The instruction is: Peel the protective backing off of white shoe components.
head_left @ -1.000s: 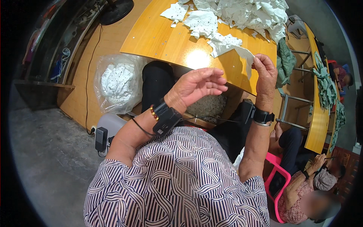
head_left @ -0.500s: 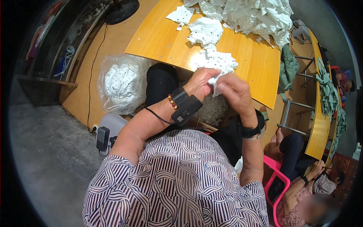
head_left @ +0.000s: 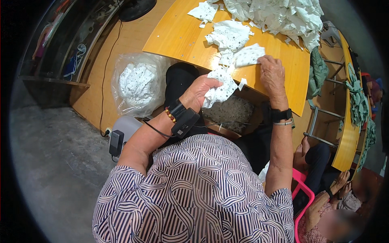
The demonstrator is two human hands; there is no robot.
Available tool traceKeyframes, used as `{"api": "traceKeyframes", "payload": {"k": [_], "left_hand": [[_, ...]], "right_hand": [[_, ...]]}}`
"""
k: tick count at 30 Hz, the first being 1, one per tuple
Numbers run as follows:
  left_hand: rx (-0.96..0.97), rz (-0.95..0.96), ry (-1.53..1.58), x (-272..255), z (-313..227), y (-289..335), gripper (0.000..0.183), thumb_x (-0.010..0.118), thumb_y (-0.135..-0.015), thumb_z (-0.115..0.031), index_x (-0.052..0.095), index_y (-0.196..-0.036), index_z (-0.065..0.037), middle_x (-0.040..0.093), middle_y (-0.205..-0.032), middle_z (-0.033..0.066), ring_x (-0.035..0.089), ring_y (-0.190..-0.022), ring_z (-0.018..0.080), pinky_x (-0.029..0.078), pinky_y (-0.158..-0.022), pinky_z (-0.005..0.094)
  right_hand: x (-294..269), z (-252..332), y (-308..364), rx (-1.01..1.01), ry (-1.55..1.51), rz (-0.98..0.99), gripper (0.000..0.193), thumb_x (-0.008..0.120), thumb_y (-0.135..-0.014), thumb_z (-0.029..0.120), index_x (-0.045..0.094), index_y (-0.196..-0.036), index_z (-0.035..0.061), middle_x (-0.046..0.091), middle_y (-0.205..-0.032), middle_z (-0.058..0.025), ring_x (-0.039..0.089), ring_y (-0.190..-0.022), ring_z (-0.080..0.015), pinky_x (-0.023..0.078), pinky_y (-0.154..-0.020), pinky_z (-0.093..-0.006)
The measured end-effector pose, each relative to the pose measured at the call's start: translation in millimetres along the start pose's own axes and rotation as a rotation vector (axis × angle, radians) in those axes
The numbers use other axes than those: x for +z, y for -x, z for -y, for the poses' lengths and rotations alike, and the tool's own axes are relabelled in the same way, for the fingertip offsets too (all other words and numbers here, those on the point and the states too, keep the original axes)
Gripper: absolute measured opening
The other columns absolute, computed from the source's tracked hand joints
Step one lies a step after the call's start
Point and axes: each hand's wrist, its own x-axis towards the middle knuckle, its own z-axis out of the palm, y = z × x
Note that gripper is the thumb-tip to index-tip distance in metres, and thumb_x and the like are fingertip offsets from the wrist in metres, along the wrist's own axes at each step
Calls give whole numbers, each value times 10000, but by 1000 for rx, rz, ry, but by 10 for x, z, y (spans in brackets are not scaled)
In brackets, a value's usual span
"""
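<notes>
My left hand (head_left: 197, 92) is closed on a white spotted cloth piece (head_left: 222, 86), pinched under the thumb just off the table's near edge. Over the tabletop my right hand (head_left: 272, 73) grips the right end of a second spotted cloth piece (head_left: 249, 56), slightly blurred. Between the two hands, by the table edge, is a small white scrap (head_left: 242, 84). Just beyond my hands, more spotted cloth pieces (head_left: 229, 35) lie flat on the yellow wooden table (head_left: 182, 38). Part of a small piece near the edge is covered by the cloths I hold.
A big heap of white cloth (head_left: 285, 20) covers the table's far right. Below the edge sits a box of small scraps (head_left: 231, 115). A clear plastic bag (head_left: 139, 85) of white pieces stands at left. Green cloth (head_left: 318, 73) hangs at right; a person (head_left: 320, 206) sits lower right.
My hands have moved apart: the right went up and right over the table with one cloth piece, the left down and left with another. A small scrap now shows between them.
</notes>
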Motion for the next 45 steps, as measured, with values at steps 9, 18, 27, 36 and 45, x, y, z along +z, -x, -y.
{"api": "traceKeyframes", "payload": {"k": [9,18,27,36,45], "left_hand": [[72,-72,-69,-85,57,-13,247,590,-784,-31,554,-1024,20,628,-861,101,628,-711,189,525,-622,308],[57,-19,-28,-83,-21,299,238,585,-798,-45,554,-1027,16,630,-880,109,633,-717,189,527,-622,299],[56,83,-419,182,-103,569,337,605,-725,-56,565,-1053,10,612,-939,78,595,-819,134,472,-747,237],[-55,241,-707,299,106,507,389,553,-717,6,563,-1105,3,608,-970,56,572,-835,114,433,-798,222],[-33,270,-799,294,213,509,384,539,-712,-31,586,-1093,-26,614,-945,48,563,-848,100,435,-788,222]], "right_hand": [[-22,688,-162,-384,-264,-128,236,520,-723,58,582,-950,83,567,-974,-78,522,-863,-267,421,-740,-367],[91,343,-305,-168,-43,5,224,513,-747,57,587,-952,107,575,-1003,-32,531,-874,-261,436,-731,-375],[-257,621,325,160,-1110,257,283,566,-810,171,555,-1059,37,595,-925,-64,568,-777,-174,435,-634,-278],[-114,744,745,566,-2046,501,420,534,-850,385,593,-1016,4,585,-810,-23,508,-685,-66,410,-621,-185],[176,538,755,380,-1377,364,135,616,-781,150,607,-830,24,576,-654,-51,514,-568,-175,415,-554,-237]]}}
